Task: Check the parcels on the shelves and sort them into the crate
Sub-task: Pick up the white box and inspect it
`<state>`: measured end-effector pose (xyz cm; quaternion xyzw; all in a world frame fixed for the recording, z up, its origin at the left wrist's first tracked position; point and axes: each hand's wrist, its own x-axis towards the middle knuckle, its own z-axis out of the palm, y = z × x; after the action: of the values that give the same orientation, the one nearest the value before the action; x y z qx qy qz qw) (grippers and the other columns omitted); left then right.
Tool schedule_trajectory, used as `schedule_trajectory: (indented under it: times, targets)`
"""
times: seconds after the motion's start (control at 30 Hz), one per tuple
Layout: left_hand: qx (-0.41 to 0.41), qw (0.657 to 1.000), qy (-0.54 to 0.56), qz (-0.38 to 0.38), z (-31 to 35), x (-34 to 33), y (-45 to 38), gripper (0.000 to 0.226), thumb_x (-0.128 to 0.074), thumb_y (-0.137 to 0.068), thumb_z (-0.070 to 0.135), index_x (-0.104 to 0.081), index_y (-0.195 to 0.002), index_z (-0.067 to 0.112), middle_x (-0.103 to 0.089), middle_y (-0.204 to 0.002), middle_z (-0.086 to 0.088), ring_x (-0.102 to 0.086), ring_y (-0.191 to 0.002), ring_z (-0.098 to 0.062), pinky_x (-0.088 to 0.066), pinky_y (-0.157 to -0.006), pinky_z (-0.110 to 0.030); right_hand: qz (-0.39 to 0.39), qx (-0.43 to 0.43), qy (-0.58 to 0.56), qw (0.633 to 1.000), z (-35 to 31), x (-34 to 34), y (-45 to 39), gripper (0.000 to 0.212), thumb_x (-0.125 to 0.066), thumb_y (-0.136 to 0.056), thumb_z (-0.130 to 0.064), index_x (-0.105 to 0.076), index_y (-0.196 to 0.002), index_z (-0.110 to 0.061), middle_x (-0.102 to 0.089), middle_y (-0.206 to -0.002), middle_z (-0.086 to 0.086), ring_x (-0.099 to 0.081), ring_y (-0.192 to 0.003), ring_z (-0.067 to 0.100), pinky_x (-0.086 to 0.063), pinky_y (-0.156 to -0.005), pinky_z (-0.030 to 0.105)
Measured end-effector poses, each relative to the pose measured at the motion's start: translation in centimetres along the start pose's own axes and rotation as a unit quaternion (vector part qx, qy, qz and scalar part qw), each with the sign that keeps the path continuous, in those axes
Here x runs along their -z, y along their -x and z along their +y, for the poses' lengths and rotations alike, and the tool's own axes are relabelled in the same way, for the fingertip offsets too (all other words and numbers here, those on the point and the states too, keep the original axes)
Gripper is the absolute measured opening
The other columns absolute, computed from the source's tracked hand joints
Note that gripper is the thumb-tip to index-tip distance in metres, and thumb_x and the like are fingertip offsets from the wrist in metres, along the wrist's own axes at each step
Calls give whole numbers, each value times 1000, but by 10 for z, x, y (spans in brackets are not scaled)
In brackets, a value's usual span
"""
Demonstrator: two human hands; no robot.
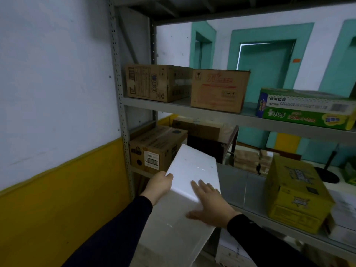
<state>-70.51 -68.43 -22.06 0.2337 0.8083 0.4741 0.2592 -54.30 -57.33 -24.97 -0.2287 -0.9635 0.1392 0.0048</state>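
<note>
White parcel [192, 166] | left hand [159, 185] grips left edge | right hand [210, 202] flat on top

I see two arms, both in dark navy, near-black long sleeves: left sleeve [115, 234], right sleeve [269, 241]. Cuffs are snug and end at the wrists. Left hand [159, 186] and right hand [210, 204] are bare, no gloves. Rings or watch: I can't tell.

White wall [54, 78] with a yellow lower band [63, 205], left of the rack. Behind it, a teal door [264, 72] in a teal frame, with a small orange tag [296, 60] beside it. Lower right, a black round-based stand [327, 175].
</note>
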Motion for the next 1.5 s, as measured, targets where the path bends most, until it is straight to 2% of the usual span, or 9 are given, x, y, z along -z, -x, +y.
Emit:
schedule_trajectory:
  times: [0.13, 0.23, 0.33, 0.53, 0.7, 0.93, 1.13, 1.37, 1.5]
  targets:
    - [8, 994, 103, 32, 5, 19, -6, 49, -40, -94, 60, -64, -102, 18, -65, -101, -5, -61, -91, -21, -51, -88, -34, 65, -55, -148, 985, 20, -4, -6, 105, -64, -85, -68, -3, -162, -32, -13, -169, 0, -25, -151, 26, -30, -121, 46]
    - [26, 990, 0, 140, -6, 44, -7, 47, -41, -98, 54, -65, -97, 14, -66, -101, -9, -62, -90, -26, -50, -91, -39, 122, -79, -297, 944, 32, -3, -7, 94, -68, -81, -70, -18, -156, -44, -44, -149, -4, -58, -118, 16, -57, -86, 33]
    - [55, 972, 5, 229, -20, 62, -1, 70, -44, -97, 60, -43, -146, 11, -44, -150, -17, -44, -134, -37, -37, -111, -48, 164, -70, -379, 908, 39, -1, -3, 68, -68, -82, -67, -28, -137, -61, -57, -128, -17, -62, -101, 4, -51, -72, 22]
    - [45, 945, 321, 48, -6, 58, 9, 60, -40, -90, 76, -71, -96, 25, -74, -101, -12, -66, -92, -28, -49, -92, -44, 171, -57, -459, 870, 34, -8, -2, 81, -64, -69, -76, -31, -140, -56, -58, -128, -21, -62, -109, 5, -52, -87, 31]
    - [29, 933, 359, 29, 3, 58, 3, 68, -55, -77, 81, -70, -112, 25, -76, -100, -14, -71, -95, -35, -57, -83, -47, 171, -36, -485, 857, 29, -4, -2, 79, -68, -75, -60, -31, -144, -48, -58, -128, -20, -61, -109, 2, -48, -77, 16]
    - [12, 948, 307, 86, 5, 54, 6, 49, -53, -86, 65, -70, -101, 22, -74, -96, -12, -69, -89, -33, -56, -83, -44, 132, -72, -507, 849, 36, 8, 2, 93, -67, -56, -89, -56, -128, -32, -67, -120, -10, -67, -102, 7, -50, -80, 25]
    - [-39, 963, 251, 83, 3, 44, 11, 32, -55, -87, 62, -66, -102, 37, -71, -102, -3, -68, -94, -26, -55, -89, -46, 90, -213, -621, 749, 33, 13, -18, 81, -40, -83, -85, -39, -147, -36, -50, -128, 3, -45, -133, 37, -32, -114, 64]
    - [-56, 979, 194, 12, 14, 45, 13, 61, -49, -81, 80, -68, -112, 31, -73, -102, -1, -69, -94, -24, -56, -86, -42, 172, -282, -701, 632, 33, 4, -22, 68, -59, -91, -61, -41, -143, -21, -56, -110, 10, -53, -111, 35, -40, -107, 61]
    - [7, 992, 81, 97, -3, 58, -1, 78, -40, -84, 78, -59, -131, 19, -64, -114, -1, -60, -101, -21, -48, -93, -37, 178, -291, -729, 594, 37, 1, -25, 67, -53, -86, -69, -52, -133, -21, -61, -119, 17, -57, -110, 40, -43, -103, 63]
